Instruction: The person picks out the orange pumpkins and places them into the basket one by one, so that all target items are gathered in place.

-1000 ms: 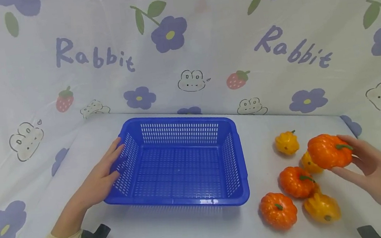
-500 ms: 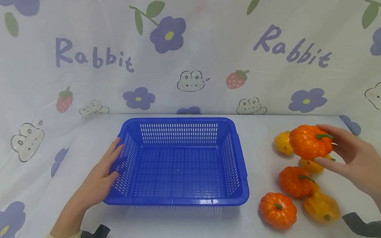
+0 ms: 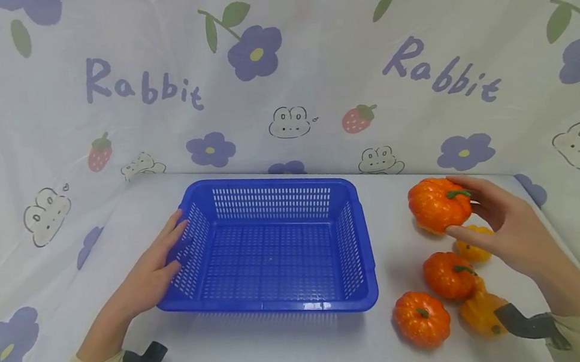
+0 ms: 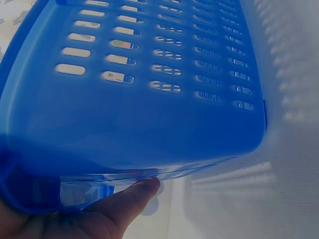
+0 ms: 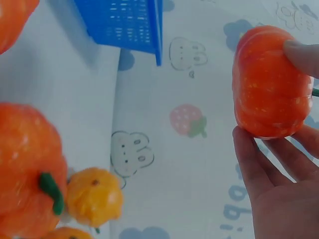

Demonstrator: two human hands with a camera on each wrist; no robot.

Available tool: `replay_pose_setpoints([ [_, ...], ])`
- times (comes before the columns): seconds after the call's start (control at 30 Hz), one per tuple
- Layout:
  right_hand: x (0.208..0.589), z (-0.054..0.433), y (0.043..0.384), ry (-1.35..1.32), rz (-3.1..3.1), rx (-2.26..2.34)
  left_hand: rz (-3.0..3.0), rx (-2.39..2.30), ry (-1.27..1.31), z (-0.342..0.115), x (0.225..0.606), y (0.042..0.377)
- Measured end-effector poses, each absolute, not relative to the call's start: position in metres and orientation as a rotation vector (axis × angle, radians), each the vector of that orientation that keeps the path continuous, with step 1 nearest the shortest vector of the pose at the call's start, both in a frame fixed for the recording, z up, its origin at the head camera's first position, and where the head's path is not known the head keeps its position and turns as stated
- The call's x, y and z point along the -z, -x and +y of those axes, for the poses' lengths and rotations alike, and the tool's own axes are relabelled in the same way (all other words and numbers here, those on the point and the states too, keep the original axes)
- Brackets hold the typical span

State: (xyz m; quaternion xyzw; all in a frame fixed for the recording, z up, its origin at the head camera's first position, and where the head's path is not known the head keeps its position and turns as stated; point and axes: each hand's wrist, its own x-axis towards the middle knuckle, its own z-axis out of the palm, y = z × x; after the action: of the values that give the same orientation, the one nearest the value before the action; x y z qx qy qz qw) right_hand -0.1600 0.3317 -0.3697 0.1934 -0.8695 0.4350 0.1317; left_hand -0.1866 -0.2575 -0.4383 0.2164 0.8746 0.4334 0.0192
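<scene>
My right hand point(image 3: 510, 226) holds an orange toy pumpkin point(image 3: 438, 204) with a green stem, thumb on one side and fingers on the other. It is up off the table, right of the blue basket point(image 3: 279, 310). In the right wrist view the same pumpkin point(image 5: 269, 84) shows between thumb and fingertips. My left hand point(image 3: 152, 274) rests against the basket's left side, fingers fairly straight. In the left wrist view its thumb point(image 4: 142, 191) touches the outside of the perforated wall; the other fingers are hidden there.
Below the held pumpkin lie two more orange pumpkins point(image 3: 422, 319), a small yellow one point(image 3: 474, 244) and a yellow gourd point(image 3: 482, 311), partly hidden by the right wrist's black mount point(image 3: 527, 324). A patterned cloth point(image 3: 310, 82) hangs behind the white table point(image 3: 247, 361).
My right hand has carried the orange pumpkin leftward and away from me, now covering the rear yellow pumpkin. My left hand and the basket have stayed put.
</scene>
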Motion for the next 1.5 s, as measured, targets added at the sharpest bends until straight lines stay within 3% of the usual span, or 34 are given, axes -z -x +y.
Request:
replay_pose_setpoints([
  [0.9, 0.354, 0.272, 0.185, -0.573, -2.634, -1.301, 2.712, -1.339, -0.673, -0.256, 0.437, 0.187],
  [1.5, 0.360, 0.242, 0.207, -0.717, -2.613, -1.275, 2.700, -1.362, -0.650, -0.256, 0.438, 0.187],
])
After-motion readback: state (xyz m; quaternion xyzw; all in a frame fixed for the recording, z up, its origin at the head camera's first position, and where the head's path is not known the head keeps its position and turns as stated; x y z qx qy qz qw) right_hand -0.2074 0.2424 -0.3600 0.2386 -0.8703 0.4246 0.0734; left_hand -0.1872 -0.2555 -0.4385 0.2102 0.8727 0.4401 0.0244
